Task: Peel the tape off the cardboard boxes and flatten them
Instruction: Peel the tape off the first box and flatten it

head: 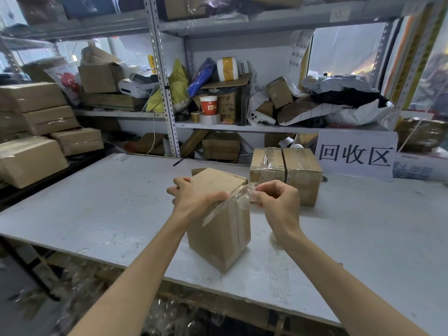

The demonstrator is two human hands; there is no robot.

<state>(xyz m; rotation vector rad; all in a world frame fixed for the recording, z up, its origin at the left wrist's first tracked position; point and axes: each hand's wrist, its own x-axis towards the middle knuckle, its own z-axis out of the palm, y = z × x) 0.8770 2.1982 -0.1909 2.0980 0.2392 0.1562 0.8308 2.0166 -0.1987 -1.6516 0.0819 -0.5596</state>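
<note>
A small brown cardboard box point(218, 236) stands upright on the white table point(101, 204), one corner turned toward me. My left hand point(194, 195) grips its top edge, fingers curled over the top face. A strip of clear tape point(238, 192) is lifted off the box's top right edge, and my right hand point(276, 195) pinches its crumpled end just to the right of the box. A loose tape end hangs down the box's front face. Behind it to the right, a second taped box point(286, 170) sits on the table.
A paper sign point(356, 156) with large characters stands at the back right. Stacked cardboard boxes point(36, 132) fill the left side. Metal shelves point(169, 93) behind the table hold boxes, bags, tape rolls and a paper cup. Crumpled clear tape lies on the floor below the table's front edge.
</note>
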